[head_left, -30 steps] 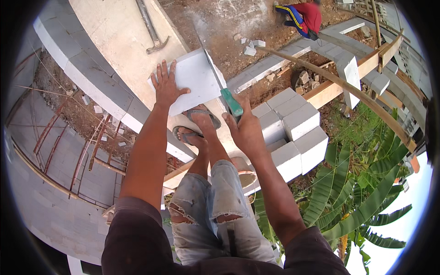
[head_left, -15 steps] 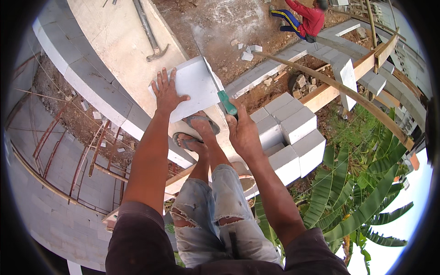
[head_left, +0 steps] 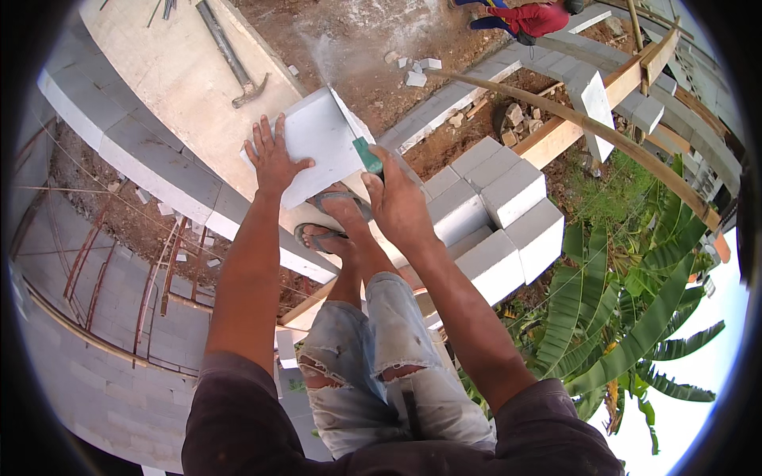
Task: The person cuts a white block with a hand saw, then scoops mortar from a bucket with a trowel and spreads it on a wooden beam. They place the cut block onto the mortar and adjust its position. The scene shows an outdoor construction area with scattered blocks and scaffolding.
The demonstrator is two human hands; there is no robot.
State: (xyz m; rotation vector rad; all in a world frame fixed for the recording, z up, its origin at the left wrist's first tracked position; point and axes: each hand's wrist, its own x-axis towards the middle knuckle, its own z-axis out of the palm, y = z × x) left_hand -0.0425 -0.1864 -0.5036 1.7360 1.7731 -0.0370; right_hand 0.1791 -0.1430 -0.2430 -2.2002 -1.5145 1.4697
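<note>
A pale aerated-concrete block [head_left: 317, 147] lies on the whitish board in front of my feet. My left hand [head_left: 274, 159] rests flat on the block's left part, fingers spread. Closed around the green handle of a handsaw [head_left: 367, 155] is my right hand [head_left: 399, 198]. The saw's thin blade runs away from me along the block's right side, with a narrow strip of block visible to its right. How deep the blade sits in the block I cannot tell. A hammer [head_left: 224, 51] lies on the board beyond my left hand.
My sandalled feet [head_left: 329, 230] stand close to the block. Stacked grey blocks [head_left: 508, 190] are at the right, beside a long bamboo pole [head_left: 571, 119]. Far below, a person in red [head_left: 536, 20] is on the dirt ground. The whitish board [head_left: 151, 71] has an edge above the ground.
The view has shifted a little. My right hand and the saw have slid slightly away from me along the block, while my left hand stays spread on it.
</note>
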